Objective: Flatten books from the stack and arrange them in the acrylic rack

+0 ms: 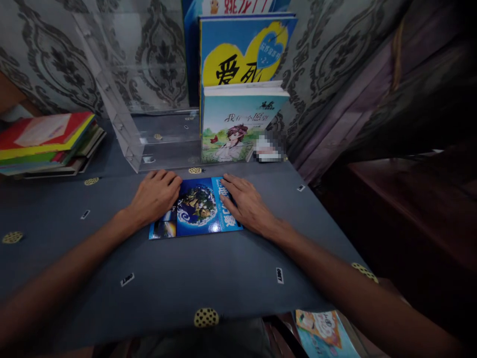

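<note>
A blue book [197,209] with the Earth on its cover lies flat on the grey tablecloth, turned sideways to me. My left hand [156,195] rests over its left end, fingers close together and slightly bent; the thumb is hidden. Across the right end lies my right hand [246,204], its fingers stretched out and the thumb apart on the cover. Neither hand visibly wraps around the book. Just behind, a clear plastic rack [122,124] holds a pale green book [229,132] upright, with a blue and yellow book [246,49] behind it.
A pile of books [48,141] with a red one on top sits at the table's left. A blurred-out object [269,148] is beside the green book. Patterned curtain [164,54] hangs behind the rack. More colourful books [324,333] lie below the table's front edge.
</note>
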### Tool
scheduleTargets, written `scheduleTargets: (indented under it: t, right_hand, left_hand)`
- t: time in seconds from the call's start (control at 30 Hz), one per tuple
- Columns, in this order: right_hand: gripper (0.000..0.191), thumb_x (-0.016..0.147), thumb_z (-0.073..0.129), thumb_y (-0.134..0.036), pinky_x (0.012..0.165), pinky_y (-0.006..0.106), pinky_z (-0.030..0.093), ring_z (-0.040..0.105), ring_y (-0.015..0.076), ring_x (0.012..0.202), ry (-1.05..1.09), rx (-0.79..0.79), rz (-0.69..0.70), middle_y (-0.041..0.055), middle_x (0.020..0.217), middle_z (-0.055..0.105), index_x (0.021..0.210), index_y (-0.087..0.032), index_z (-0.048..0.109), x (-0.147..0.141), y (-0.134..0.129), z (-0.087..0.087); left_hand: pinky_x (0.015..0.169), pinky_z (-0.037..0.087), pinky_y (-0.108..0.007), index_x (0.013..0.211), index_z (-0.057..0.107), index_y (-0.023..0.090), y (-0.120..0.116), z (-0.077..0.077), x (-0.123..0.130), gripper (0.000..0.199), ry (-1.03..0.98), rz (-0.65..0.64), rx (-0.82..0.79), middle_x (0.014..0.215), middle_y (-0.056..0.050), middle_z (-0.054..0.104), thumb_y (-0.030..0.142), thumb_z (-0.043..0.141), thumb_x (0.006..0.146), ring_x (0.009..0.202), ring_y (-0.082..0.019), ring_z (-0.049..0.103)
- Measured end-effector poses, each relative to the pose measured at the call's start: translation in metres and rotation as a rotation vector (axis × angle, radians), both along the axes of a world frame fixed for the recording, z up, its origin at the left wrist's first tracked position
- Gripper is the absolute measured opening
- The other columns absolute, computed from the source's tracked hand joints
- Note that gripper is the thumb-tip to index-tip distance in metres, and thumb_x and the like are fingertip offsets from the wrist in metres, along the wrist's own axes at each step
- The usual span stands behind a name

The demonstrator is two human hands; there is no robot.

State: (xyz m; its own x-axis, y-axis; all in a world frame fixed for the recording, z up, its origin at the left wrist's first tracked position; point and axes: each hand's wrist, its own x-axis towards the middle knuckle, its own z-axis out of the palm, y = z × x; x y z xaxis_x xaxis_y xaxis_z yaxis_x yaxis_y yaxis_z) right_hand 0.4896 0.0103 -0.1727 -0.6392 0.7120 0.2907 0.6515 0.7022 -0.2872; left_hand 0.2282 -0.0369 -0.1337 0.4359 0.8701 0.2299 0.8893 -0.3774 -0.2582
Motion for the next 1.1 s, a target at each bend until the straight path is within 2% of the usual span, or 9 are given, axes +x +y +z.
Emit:
scheduleTargets:
  t: [0.2,0.3,0.43,0.6,0.77,0.83,0.93,1.0,1.1]
  right_hand:
    - [0.048,0.101,0.041,-0.034,0.113,0.057,0.041,0.049,0.0330,0.139,-0.015,0.013,-0.018,0.0178,0.150,0.053,0.141,-0.012,0.055,0.000,-0.001,-0.001]
    - [0.049,0.101,0.041,-0.034,0.113,0.055,0.040,0.049,0.0331,0.139,-0.025,0.015,-0.015,0.0189,0.150,0.052,0.141,-0.010,0.055,0.000,0.000,-0.002]
    - [0.046,0.101,0.043,-0.034,0.111,0.054,0.041,0.051,0.0331,0.136,-0.021,0.039,-0.013,0.0183,0.149,0.054,0.140,-0.012,0.057,0.001,-0.001,0.001]
    - [0.038,0.099,0.048,-0.032,0.097,0.048,0.049,0.060,0.0329,0.116,-0.044,0.065,-0.015,0.0181,0.129,0.064,0.127,-0.014,0.066,0.003,-0.005,0.013]
    - [0.029,0.100,0.049,-0.027,0.089,0.042,0.045,0.060,0.0285,0.099,-0.112,0.062,-0.010,0.0124,0.105,0.072,0.118,-0.016,0.070,0.003,-0.002,0.021]
    - [0.028,0.100,0.048,-0.023,0.091,0.041,0.042,0.059,0.0278,0.098,-0.137,0.078,-0.008,0.0111,0.103,0.074,0.117,-0.017,0.071,0.004,0.000,0.020]
    - [0.031,0.098,0.049,-0.014,0.093,0.041,0.039,0.058,0.0272,0.100,-0.153,0.100,0.009,0.0105,0.108,0.074,0.120,-0.017,0.070,0.005,0.002,0.018]
    - [0.034,0.096,0.049,-0.010,0.095,0.041,0.039,0.057,0.0272,0.104,-0.150,0.106,0.030,0.0106,0.113,0.074,0.124,-0.016,0.068,0.005,0.001,0.016]
    - [0.034,0.095,0.049,-0.010,0.099,0.043,0.039,0.056,0.0288,0.111,-0.119,0.129,0.045,0.0134,0.123,0.070,0.125,-0.013,0.067,0.002,-0.005,0.017]
  left_hand:
    - [0.096,0.049,-0.042,0.123,0.060,0.014,-0.002,-0.009,0.009,0.031,-0.173,-0.175,-0.066,0.127,-0.013,0.068,0.029,0.041,0.104,0.114,-0.027,0.063]
    - [0.096,0.049,-0.043,0.124,0.061,0.015,-0.001,-0.012,-0.003,0.031,-0.181,-0.139,-0.068,0.128,-0.013,0.069,0.024,0.040,0.103,0.115,-0.027,0.064]
    - [0.088,0.052,-0.041,0.122,0.063,0.015,0.001,-0.011,-0.015,0.032,-0.158,-0.062,-0.073,0.118,-0.013,0.071,0.024,0.039,0.103,0.103,-0.027,0.066]
    - [0.082,0.053,-0.037,0.115,0.064,0.016,-0.002,0.002,-0.007,0.028,-0.016,0.017,-0.157,0.110,-0.012,0.069,0.024,0.040,0.103,0.099,-0.027,0.065]
    - [0.063,0.050,-0.033,0.110,0.062,0.017,-0.030,0.027,0.021,0.024,0.131,0.198,-0.323,0.095,-0.012,0.070,0.027,0.042,0.102,0.088,-0.029,0.069]
    - [0.059,0.049,-0.033,0.112,0.060,0.017,-0.046,0.034,0.034,0.022,0.090,0.184,-0.447,0.084,-0.009,0.070,0.026,0.043,0.102,0.074,-0.027,0.070]
    - [0.059,0.050,-0.033,0.110,0.059,0.020,-0.061,0.037,0.049,0.021,-0.032,0.076,-0.551,0.072,-0.003,0.068,0.035,0.045,0.102,0.064,-0.024,0.068]
    - [0.062,0.052,-0.034,0.103,0.060,0.021,-0.062,0.033,0.054,0.021,-0.078,0.025,-0.511,0.076,-0.003,0.069,0.035,0.044,0.102,0.070,-0.024,0.069]
    - [0.081,0.056,-0.041,0.104,0.060,0.019,-0.051,0.018,0.052,0.022,-0.140,-0.060,-0.314,0.108,-0.011,0.070,0.032,0.043,0.103,0.102,-0.028,0.068]
